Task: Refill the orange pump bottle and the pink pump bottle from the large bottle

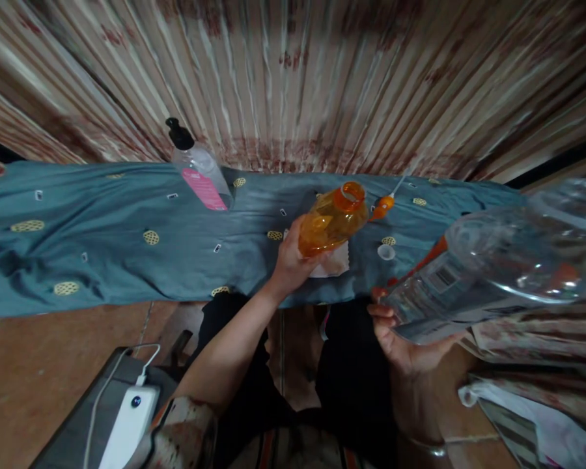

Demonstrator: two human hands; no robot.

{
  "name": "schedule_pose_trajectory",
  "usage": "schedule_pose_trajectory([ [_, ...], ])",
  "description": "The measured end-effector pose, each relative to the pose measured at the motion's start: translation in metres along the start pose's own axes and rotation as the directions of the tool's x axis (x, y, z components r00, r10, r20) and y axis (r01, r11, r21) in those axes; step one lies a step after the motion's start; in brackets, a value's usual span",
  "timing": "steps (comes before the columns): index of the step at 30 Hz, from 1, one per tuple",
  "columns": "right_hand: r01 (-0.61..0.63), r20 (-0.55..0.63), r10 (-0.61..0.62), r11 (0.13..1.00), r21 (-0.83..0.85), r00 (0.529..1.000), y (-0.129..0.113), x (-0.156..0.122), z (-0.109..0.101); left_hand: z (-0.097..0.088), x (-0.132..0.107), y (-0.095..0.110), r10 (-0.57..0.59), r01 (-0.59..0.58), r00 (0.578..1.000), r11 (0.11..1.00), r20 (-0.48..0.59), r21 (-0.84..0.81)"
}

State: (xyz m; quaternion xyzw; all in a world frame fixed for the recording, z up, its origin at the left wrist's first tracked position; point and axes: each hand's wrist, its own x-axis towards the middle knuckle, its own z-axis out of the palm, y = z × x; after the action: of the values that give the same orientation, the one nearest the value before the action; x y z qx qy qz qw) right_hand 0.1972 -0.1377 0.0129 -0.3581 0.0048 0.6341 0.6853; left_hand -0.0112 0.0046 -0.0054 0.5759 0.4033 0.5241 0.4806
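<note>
Two bottles fill my hands. My left hand (293,260) is closed around the lower part of an amber bottle (329,225), which leans so that its uncapped mouth points up and toward my right side. My right hand (405,339) is spread under and around one end of a large clear bottle (508,260); that bottle slants up and away to the right of the hand, with a barcode on its label. The two bottles are apart, and I cannot tell whether the clear one holds any liquid.

Just beyond the amber bottle, to the right of my left hand, lies an orange pump top (383,207) with a thin pale tube. A small white cap (386,252) sits between my hands, a little ahead of the right one. Partly hidden under the amber bottle is a pale packet (333,262). Well to the left of my left hand, and farther forward, a pump bottle (202,176) with a pink label and black top stands on the blue-green cloth (102,260). Behind my left forearm rests a white device (131,423) with a cable (149,357) plugged in.
</note>
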Motion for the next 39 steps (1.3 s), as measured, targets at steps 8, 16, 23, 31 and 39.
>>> schedule_pose_trajectory([
  [8,0.016,-0.017,-0.017,0.999,-0.034,1.0,0.005,-0.001,0.002,-0.004,0.001,-0.009,0.008,-0.007,1.0,0.999,-0.023,0.042],
  [16,0.078,-0.043,-0.082,0.993,-0.091,0.996,0.0,-0.013,-0.005,-0.001,0.002,-0.01,0.053,-0.049,0.997,0.997,-0.05,0.066],
  [23,0.131,-0.053,-0.141,0.977,-0.168,0.989,-0.007,-0.021,-0.013,0.006,0.003,-0.013,0.079,-0.073,0.995,0.992,-0.058,0.098],
  [31,0.094,-0.084,-0.115,0.97,-0.225,0.99,-0.006,-0.021,-0.011,0.003,0.004,-0.024,0.14,-0.128,0.989,0.967,-0.041,0.222],
  [39,0.101,-0.054,-0.118,0.963,-0.25,0.992,-0.014,-0.023,-0.001,0.005,0.004,-0.024,0.185,-0.164,0.982,0.936,-0.037,0.311],
])
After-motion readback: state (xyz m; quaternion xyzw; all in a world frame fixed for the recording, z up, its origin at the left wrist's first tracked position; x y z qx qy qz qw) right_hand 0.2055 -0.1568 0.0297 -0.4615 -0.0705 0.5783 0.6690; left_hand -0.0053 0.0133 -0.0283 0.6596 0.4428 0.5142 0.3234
